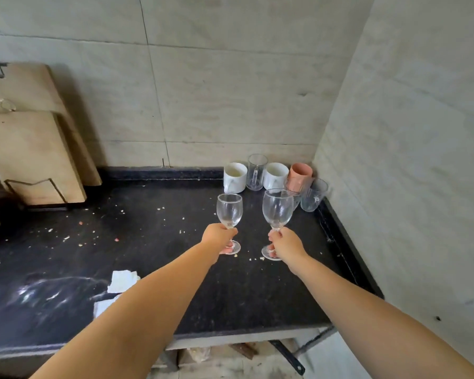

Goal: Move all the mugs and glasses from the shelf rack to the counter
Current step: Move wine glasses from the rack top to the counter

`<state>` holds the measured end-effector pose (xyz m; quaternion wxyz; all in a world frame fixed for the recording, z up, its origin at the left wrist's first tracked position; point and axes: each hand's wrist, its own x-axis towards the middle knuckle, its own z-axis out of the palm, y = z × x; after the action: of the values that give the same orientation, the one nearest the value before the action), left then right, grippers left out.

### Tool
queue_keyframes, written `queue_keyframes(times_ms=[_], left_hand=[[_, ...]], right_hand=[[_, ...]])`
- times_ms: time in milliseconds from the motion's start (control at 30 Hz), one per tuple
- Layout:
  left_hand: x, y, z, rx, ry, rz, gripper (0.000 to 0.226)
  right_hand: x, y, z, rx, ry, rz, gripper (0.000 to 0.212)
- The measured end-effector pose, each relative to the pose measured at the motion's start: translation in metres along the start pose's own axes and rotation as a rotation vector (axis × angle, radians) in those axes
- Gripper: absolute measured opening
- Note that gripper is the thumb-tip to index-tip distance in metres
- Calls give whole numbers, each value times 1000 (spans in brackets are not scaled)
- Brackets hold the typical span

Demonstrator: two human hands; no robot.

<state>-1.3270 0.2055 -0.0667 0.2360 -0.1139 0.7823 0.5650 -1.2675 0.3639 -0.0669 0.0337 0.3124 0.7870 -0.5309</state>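
Observation:
My left hand [219,236] grips the stem of a clear wine glass [229,212], held upright just over the black counter [153,242]. My right hand [286,245] grips the stem of a second wine glass [277,209], also upright. In the back right corner stand a white mug [235,177], a clear glass mug [256,172], another white mug [275,176], a pink cup [300,177] and a clear tumbler [314,195]. The shelf rack is out of view.
Two wooden cutting boards [30,149] lean against the wall at the back left in a wire holder. Crumbs are scattered over the counter, with torn white paper [122,280] near its front edge. Tiled walls close the back and the right side.

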Motion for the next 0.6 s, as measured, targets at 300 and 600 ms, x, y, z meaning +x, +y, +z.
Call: queue_keyframes(times_ms=[300, 600], left_hand=[[115, 21, 42, -60, 3, -8, 21], [202, 33, 72, 39, -10, 15, 22]], right_hand=[[139, 5, 12, 196, -70, 99, 25], [230, 1, 42, 257, -37, -1, 24]])
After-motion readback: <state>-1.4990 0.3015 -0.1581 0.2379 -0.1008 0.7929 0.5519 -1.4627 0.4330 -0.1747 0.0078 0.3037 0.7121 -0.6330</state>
